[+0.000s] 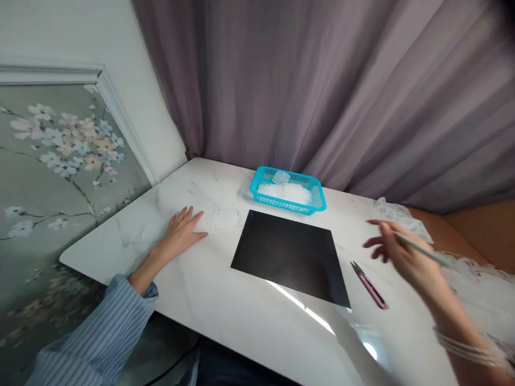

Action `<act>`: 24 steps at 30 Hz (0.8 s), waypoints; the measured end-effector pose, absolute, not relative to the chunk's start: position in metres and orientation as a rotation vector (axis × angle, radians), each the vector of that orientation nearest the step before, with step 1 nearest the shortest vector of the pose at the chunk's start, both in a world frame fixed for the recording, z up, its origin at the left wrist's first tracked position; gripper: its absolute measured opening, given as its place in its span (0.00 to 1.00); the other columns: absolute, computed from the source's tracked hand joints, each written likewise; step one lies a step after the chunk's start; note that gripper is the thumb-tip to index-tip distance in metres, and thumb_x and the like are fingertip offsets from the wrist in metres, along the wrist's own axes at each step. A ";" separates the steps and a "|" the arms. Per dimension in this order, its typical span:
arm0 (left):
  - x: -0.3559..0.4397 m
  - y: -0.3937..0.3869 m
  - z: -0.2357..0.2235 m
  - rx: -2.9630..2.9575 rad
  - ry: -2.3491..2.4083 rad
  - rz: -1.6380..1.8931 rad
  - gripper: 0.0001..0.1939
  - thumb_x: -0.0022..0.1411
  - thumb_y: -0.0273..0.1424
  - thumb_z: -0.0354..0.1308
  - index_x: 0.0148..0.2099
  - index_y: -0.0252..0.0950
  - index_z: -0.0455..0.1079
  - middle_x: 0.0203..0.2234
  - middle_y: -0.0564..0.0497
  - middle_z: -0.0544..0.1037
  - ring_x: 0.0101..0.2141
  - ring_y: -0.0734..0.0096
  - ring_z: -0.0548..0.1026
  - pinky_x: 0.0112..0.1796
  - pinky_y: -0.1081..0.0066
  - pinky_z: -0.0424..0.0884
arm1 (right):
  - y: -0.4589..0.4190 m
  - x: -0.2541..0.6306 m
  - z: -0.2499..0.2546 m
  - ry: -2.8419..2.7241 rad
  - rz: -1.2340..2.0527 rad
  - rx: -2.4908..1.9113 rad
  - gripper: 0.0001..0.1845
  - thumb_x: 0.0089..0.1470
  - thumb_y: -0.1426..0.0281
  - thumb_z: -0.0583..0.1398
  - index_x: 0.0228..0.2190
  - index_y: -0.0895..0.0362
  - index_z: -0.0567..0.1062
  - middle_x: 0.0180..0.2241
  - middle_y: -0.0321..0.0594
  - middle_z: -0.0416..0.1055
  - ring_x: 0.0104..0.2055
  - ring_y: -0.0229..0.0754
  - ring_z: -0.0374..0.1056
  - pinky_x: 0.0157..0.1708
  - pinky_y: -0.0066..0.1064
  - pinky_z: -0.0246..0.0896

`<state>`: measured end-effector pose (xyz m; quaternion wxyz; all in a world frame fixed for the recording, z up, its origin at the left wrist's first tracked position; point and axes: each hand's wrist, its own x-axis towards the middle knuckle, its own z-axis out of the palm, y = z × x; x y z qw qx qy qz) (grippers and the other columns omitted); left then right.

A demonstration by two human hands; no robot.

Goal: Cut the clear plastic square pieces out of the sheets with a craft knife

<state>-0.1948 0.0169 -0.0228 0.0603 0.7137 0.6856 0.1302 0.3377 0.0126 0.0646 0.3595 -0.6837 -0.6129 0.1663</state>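
My left hand [184, 229] rests on the white marbled table with its fingers spread, holding nothing. Just right of its fingertips lies a small pale, see-through piece [226, 220], hard to make out against the tabletop. On the right, my right hand [402, 252] is raised above the table and smeared by motion. A slim pale green pen-like stick [420, 249] is held by it, pointing back over the hand. Below that hand lies a pair of pink thread snips [370, 287]. A black rectangular sheet [292, 254] lies flat between my hands.
Behind the sheet stands a blue plastic basket [287, 206] with white material inside. White lacy fabric [402, 214] lies at the table's right, with more white cloth [478, 289] beyond. A clear plastic piece [368, 343] reflects light near the front. Grey-purple curtains [257, 80] hang behind.
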 end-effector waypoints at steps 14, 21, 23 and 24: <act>-0.198 0.050 0.010 2.215 1.836 0.531 0.21 0.68 0.36 0.46 0.55 0.34 0.72 0.43 0.44 0.76 0.42 0.61 0.75 0.48 0.64 0.68 | 0.133 0.060 0.012 -2.104 1.033 -0.970 0.19 0.46 0.63 0.66 0.22 0.53 0.59 0.29 0.38 0.69 0.34 0.43 0.65 0.36 0.33 0.59; -0.194 0.031 0.044 2.195 1.667 0.639 0.18 0.68 0.42 0.49 0.45 0.38 0.76 0.40 0.48 0.77 0.36 0.67 0.75 0.36 0.71 0.68 | 0.131 0.044 0.033 -2.211 1.276 -0.656 0.24 0.42 0.60 0.68 0.23 0.53 0.57 0.23 0.28 0.57 0.24 0.34 0.54 0.24 0.27 0.51; -0.200 0.031 0.053 2.162 1.675 0.663 0.18 0.66 0.43 0.52 0.47 0.38 0.75 0.43 0.48 0.78 0.39 0.65 0.75 0.37 0.71 0.68 | 0.125 0.051 0.053 -2.183 1.283 -0.611 0.23 0.47 0.59 0.66 0.24 0.53 0.56 0.24 0.29 0.56 0.25 0.33 0.53 0.24 0.26 0.50; -0.204 0.031 0.057 2.147 1.673 0.655 0.18 0.64 0.44 0.55 0.48 0.38 0.74 0.44 0.48 0.78 0.40 0.65 0.75 0.38 0.71 0.68 | 0.122 0.057 0.065 -2.155 1.270 -0.599 0.23 0.49 0.59 0.65 0.24 0.53 0.55 0.24 0.29 0.56 0.25 0.33 0.53 0.24 0.26 0.50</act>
